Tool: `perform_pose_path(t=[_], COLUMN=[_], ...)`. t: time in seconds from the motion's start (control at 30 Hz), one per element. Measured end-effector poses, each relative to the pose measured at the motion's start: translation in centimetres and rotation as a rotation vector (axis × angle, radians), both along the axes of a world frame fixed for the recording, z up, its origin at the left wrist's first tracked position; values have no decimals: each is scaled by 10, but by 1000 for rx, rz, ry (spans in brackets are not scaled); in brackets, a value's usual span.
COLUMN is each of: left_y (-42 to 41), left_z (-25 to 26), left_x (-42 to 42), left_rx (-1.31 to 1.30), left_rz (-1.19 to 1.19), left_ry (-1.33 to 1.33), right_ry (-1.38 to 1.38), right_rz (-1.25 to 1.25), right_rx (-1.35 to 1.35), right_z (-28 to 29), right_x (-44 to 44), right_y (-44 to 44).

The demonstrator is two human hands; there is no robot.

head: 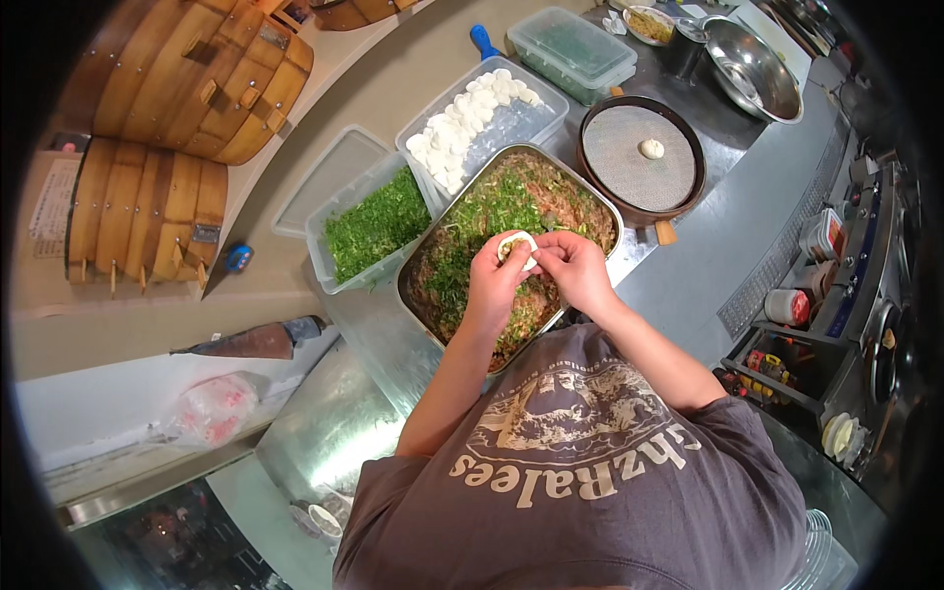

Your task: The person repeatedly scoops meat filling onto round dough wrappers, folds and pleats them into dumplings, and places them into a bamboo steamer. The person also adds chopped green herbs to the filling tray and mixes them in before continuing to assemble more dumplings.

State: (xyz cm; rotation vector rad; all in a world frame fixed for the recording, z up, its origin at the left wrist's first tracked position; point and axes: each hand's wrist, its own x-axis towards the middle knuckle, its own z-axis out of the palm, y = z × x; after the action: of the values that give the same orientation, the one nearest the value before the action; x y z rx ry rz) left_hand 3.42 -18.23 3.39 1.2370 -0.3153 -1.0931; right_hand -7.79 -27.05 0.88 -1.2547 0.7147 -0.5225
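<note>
My left hand (493, 284) cups a round white dough wrapper (528, 259) with filling in its middle, the thumb lying over the filling. At the wrapper's right edge, the fingers of my right hand (579, 271) pinch the dough. Both hands are above a rectangular steel tray (422, 317) of minced filling (575, 199) topped with chopped green onion. Beyond it, a clear plastic box (549, 118) holds many white dough pieces (453, 129). One pleated bun (651, 149) sits on the mesh liner of a round steamer (627, 173) to the right.
Left of the tray stands a plastic box of chopped greens (380, 225). A lidded plastic container (575, 51) and a steel bowl (752, 70) are at the back. Stacked wooden steamers (147, 206) stand on a shelf at left, near a blue timer (239, 257).
</note>
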Motion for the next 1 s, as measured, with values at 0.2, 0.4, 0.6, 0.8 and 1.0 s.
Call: perform_pose_path(t=[0.2,0.4,0.6,0.8,1.0], left_y=[0,2,-1,-3,-6], left_z=[5,11,16,26,27], left_x=[0,8,14,18,17], left_rx=[-29,72,111,147,187], left_rz=[14,-143,-267,-382,-441], left_ry=[-24,-150,-183,-275,-397], right_ry=[39,-62,-105,-77,6], right_rz=[-24,146,156,140,203], right_rx=[-287,-2,94,-53,-123], right_z=[6,-2,5,-2,0], right_x=[-1,-1,-7,-10,-9], right_y=[-4,-16,-15,-15,-18])
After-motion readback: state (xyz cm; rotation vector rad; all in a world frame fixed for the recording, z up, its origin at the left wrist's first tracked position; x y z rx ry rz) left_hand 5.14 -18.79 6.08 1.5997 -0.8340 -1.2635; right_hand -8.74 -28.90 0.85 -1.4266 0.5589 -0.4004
